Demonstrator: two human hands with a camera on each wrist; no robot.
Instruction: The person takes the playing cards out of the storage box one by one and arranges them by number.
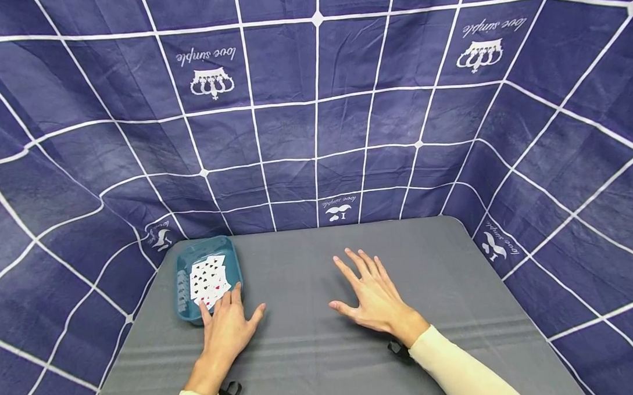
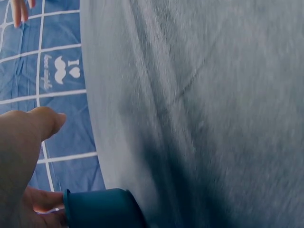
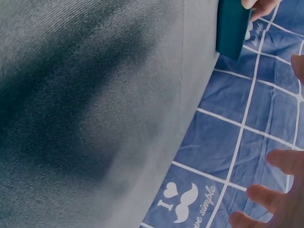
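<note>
I see the left hand [image 1: 227, 329] with relaxed fingers over the near rim of the teal bin [image 1: 205, 248]; the right hand [image 1: 374, 297] hovers, fingers spread.

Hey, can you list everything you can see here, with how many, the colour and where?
Tray: one, teal, table's far left
Playing cards: several overlapping, exact count unclear, white with black and red pips, inside the tray
Pale strip: one, greyish, tray's left side, nature unclear
Table: one, grey, below the hands
Backdrop cloth: count unclear, navy with white lines and prints, behind and beside the table
Wristbands: two, black, at the wrists
Sleeves: two, cream, forearms
Left hand: one, fingers over the tray's near edge
Right hand: one, above the table
</note>
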